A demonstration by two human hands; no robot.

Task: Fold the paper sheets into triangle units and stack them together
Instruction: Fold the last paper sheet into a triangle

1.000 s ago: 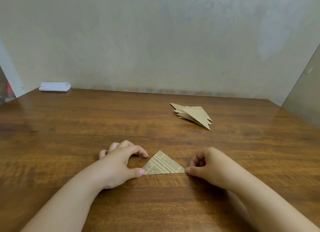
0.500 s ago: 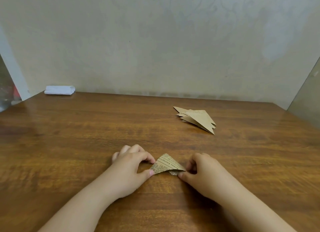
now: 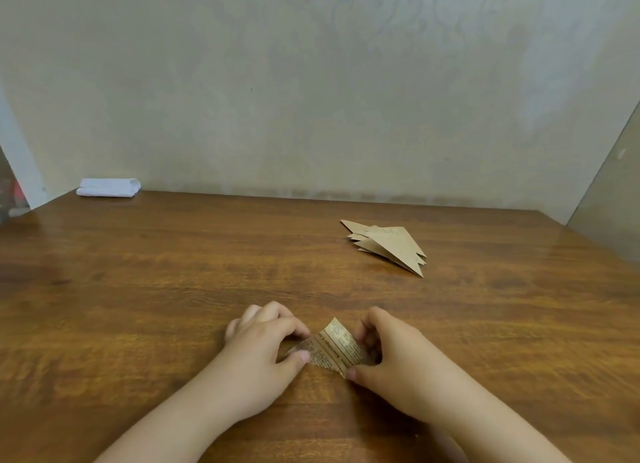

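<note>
A small folded triangle of brown newsprint paper (image 3: 333, 349) sits near the table's front, bent upward between my two hands. My left hand (image 3: 265, 348) pinches its left corner with thumb and forefinger. My right hand (image 3: 384, 353) grips its right corner and curls it over toward the left. Farther back and to the right lies a stack of folded brown triangle units (image 3: 389, 244), fanned out flat on the wooden table (image 3: 173, 289), apart from both hands.
A folded white cloth (image 3: 108, 187) rests at the table's back left corner against the grey wall. A grey panel (image 3: 609, 220) borders the table's right side.
The triangle lay flat a second ago; my right hand has since lifted its right corner and brought it toward the left, and both hands have drawn closer together.
</note>
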